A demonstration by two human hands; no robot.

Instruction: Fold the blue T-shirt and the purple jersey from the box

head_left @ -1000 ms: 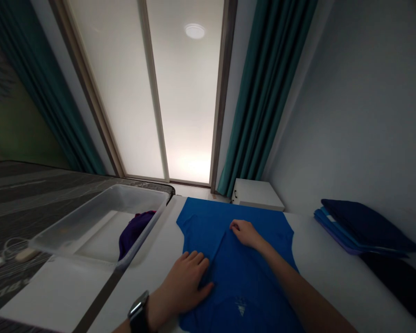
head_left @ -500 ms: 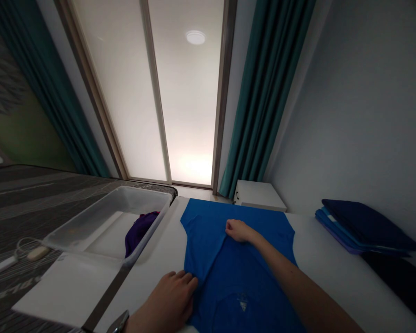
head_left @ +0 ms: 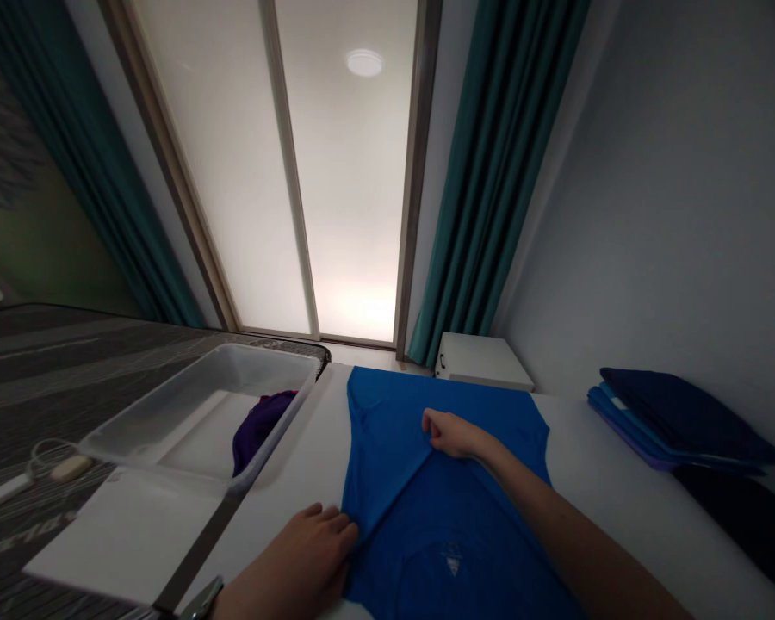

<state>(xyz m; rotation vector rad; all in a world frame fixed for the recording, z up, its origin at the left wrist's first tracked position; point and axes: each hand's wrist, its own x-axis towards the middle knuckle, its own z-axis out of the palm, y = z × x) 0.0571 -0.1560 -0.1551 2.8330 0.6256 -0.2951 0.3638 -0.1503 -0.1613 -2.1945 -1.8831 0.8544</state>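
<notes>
The right hand [head_left: 455, 436] is closed in a pinch, its fingers gathering a fold of the bright blue short-sleeved T-shirt [head_left: 471, 525] near the shirt's middle; the left hand [head_left: 290, 560] lies open, fingers slightly curled, its fingertips [head_left: 336, 519] against the shirt's near left edge, beside a diagonal fold, with a dark wristwatch [head_left: 201, 601] on its wrist; the shirt lies flat on a white surface [head_left: 620, 491], a small pale logo [head_left: 452, 564] showing near the bottom of the view; to the left stands a clear plastic storage bin [head_left: 194, 405], a dark purple garment [head_left: 262, 430] inside it; beyond the bin's far side is a dark grey patterned surface [head_left: 96, 344], with a white cable and plug [head_left: 35, 474] nearer the view's left edge; to the right sits a stack of folded navy, blue and purple clothes [head_left: 678, 422], with black fabric [head_left: 742, 525] beside it; farther off are a white cabinet [head_left: 484, 363], teal curtains [head_left: 491, 172] and a frosted glass door [head_left: 349, 189].
</notes>
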